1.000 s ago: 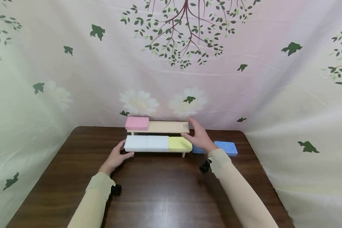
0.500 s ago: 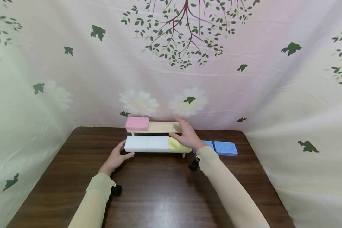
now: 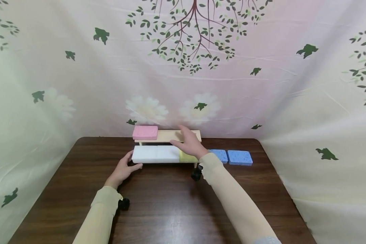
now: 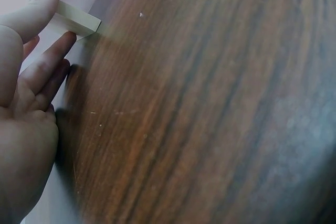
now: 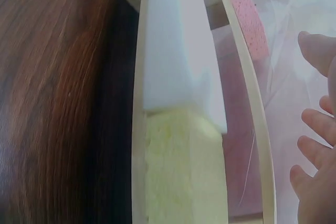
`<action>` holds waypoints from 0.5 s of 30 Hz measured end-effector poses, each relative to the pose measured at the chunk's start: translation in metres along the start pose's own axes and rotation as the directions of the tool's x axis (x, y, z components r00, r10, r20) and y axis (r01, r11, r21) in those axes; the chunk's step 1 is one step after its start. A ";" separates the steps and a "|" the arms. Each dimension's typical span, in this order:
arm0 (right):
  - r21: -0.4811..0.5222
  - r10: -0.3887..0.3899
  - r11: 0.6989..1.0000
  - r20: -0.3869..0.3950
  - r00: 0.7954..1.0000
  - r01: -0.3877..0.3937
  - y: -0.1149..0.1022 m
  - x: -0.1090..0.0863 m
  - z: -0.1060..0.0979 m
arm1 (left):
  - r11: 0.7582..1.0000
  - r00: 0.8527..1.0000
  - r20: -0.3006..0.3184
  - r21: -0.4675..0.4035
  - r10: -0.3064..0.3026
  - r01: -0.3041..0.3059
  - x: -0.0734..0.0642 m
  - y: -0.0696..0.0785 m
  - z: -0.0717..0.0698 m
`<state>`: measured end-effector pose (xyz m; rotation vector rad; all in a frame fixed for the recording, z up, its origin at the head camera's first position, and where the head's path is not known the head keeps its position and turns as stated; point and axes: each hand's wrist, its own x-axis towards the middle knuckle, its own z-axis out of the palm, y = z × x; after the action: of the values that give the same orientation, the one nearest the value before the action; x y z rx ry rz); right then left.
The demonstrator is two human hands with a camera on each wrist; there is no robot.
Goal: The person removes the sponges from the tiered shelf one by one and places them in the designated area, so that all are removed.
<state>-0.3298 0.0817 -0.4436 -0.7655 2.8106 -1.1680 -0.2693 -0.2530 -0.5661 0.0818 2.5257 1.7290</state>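
Note:
A two-tier wooden rack (image 3: 167, 136) stands at the back of the table. On its lower tier lie two white sponges (image 3: 144, 154) and a yellow sponge (image 3: 186, 156), end to end. The left end of the upper tier bears a pink sponge (image 3: 145, 133). My left hand (image 3: 122, 172) holds the rack's lower left corner, thumb in front and fingers at the side; a wooden leg (image 4: 79, 19) shows between them in the left wrist view. Above the rack, my right hand (image 3: 189, 143) reaches over with spread fingers and nothing in them, partly covering the yellow sponge.
Two blue sponges (image 3: 240, 158) lie side by side on the dark wooden table (image 3: 158, 203), right of the rack. Right behind the table's back edge hangs a printed cloth (image 3: 231, 101), with more cloth along both sides.
My right hand has moved left over the rack, from its right end towards the middle, uncovering the nearer blue sponge. The left hand keeps its place at the rack's left end.

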 end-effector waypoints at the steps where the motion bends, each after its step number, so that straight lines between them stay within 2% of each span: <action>1: 0.001 -0.001 1.000 -0.002 1.000 0.001 -0.001 0.001 0.001 | 1.000 1.000 0.000 0.002 0.000 0.000 0.000 0.000 0.000; 8: 0.051 0.025 0.998 0.018 1.000 -0.026 -0.013 0.009 0.011 | 1.000 1.000 0.006 -0.014 -0.009 0.009 0.000 -0.001 0.001; 15: 0.048 0.006 0.999 0.016 1.000 -0.006 -0.015 0.014 0.020 | 1.000 1.000 0.004 -0.006 0.004 -0.004 0.000 0.000 0.001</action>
<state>-0.3322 0.0527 -0.4456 -0.7592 2.7586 -1.2183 -0.2695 -0.2524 -0.5667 0.0901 2.5191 1.7356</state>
